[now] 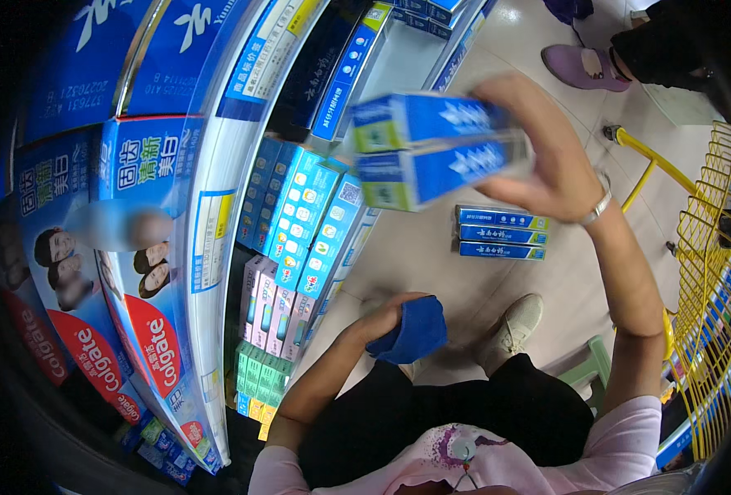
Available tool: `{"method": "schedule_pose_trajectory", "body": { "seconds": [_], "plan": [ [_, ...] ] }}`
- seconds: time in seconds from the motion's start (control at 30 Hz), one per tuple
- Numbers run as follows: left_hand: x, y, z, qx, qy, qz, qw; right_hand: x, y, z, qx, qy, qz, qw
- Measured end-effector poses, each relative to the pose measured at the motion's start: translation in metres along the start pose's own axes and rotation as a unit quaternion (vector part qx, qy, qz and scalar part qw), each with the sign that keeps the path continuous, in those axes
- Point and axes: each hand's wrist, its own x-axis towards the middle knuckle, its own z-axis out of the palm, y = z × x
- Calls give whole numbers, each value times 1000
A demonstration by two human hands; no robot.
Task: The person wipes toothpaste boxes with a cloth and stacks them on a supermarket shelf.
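Observation:
My right hand grips a pair of blue toothpaste boxes side by side, with green-marked ends towards the shelf; they look blurred. Below and to the left, my left hand is closed on a blue cloth above my lap. Several blue toothpaste boxes lie in a row on the floor. Left of the held boxes stands a stack of light blue boxes on the shelf, and above it a tall dark blue box stands beside a bare stretch of the shelf.
Colgate boxes fill the shelf at the left behind a curved price rail. Pink and green boxes stand lower. A yellow wire cart is at the right, near a green stool. Another person's purple shoe shows at the top right.

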Motion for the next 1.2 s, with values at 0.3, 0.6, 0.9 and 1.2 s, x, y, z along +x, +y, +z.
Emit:
{"method": "schedule_pose_trajectory", "body": {
  "seconds": [0.3,0.6,0.9,1.2],
  "plan": [
    [7,14,12,17,-14,-26,999,-143,62,47,-165,-129,216,954],
    [9,10,24,30,82,-19,996,-159,55,70,-128,-164,330,921],
    [-26,105,86,237,-37,69,968,-222,-38,85,789,-1,490,370],
    [-17,268,32,671,569,229,417,-225,-13,55,772,99,460,428]
  ]
}}
